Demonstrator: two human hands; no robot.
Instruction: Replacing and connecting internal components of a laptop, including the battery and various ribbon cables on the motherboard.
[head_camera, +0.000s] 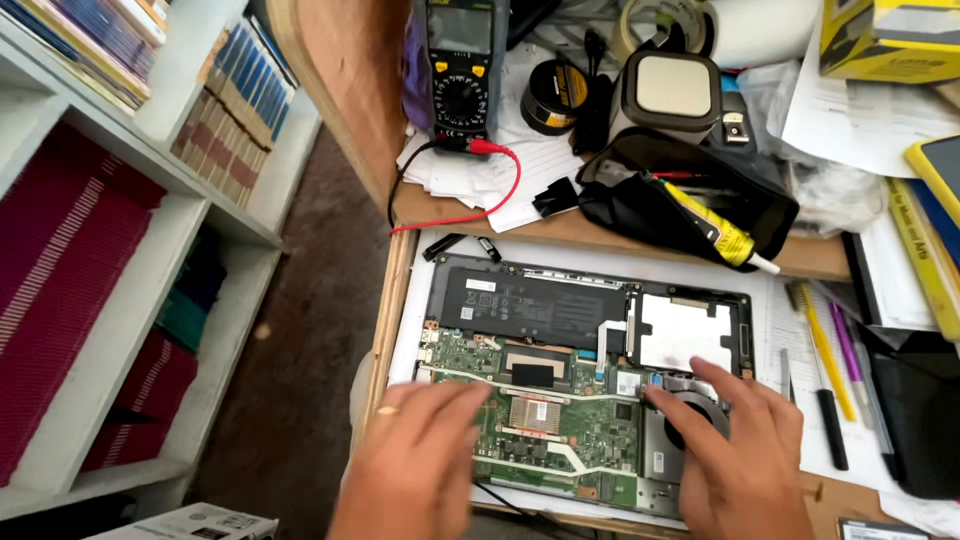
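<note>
**Resting both hands on the opened laptop**

Pressing down flat, your left hand (420, 455) lies open on the near left part of the green circuit board (560, 420), gripping nothing. Your right hand (735, 450) is spread open over the fan (690, 425) at the near right corner, fingers pointing far and left. The laptop (585, 380) lies bottom-up with its long axis running left to right, the battery (530, 305) along its far edge. A black-tipped pen (830, 375) lies just right of your right hand.

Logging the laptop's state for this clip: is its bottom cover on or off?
Off. The laptop lies with its battery, green circuit board and fan exposed.
</note>
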